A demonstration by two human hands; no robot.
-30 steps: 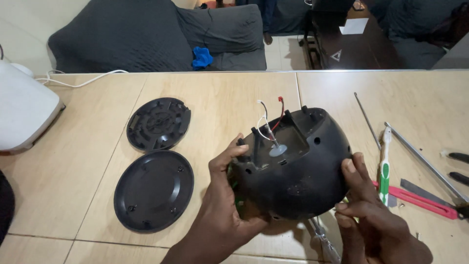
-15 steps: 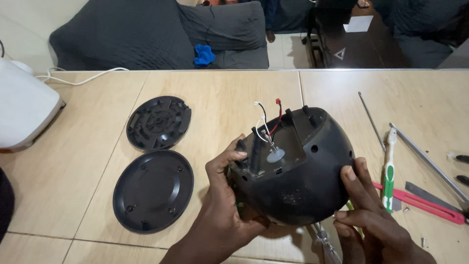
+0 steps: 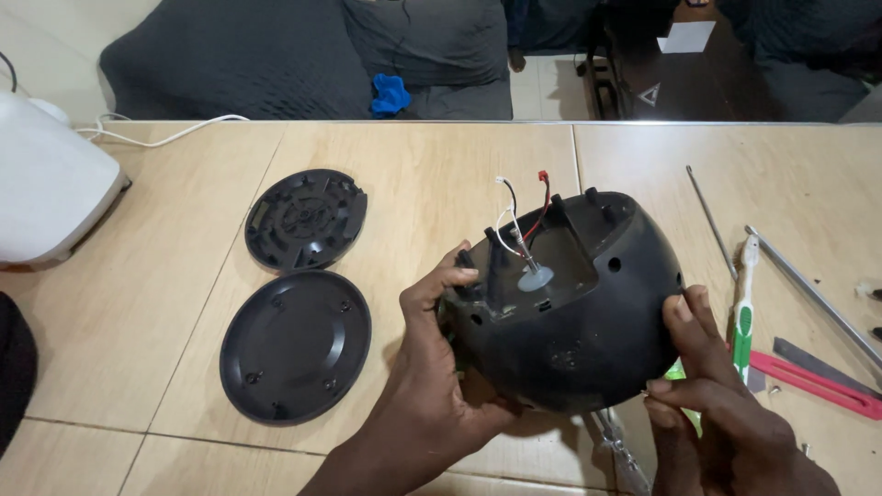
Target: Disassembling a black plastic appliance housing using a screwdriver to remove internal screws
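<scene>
Both hands gripped a black domed housing (image 3: pixel 574 321) at lower centre of the frame: left hand (image 3: pixel 432 386) on its left edge, right hand (image 3: pixel 712 395) on its right. Two black discs (image 3: pixel 303 285) lay left.

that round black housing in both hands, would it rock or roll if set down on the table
Probably. The black housing is domed, so resting on its curve it would likely rock or roll; both the left hand and right hand brace it. It looks like a hollow plastic shell, so probably light for its size. The thin loose wires look floppy and easily snagged.
</scene>
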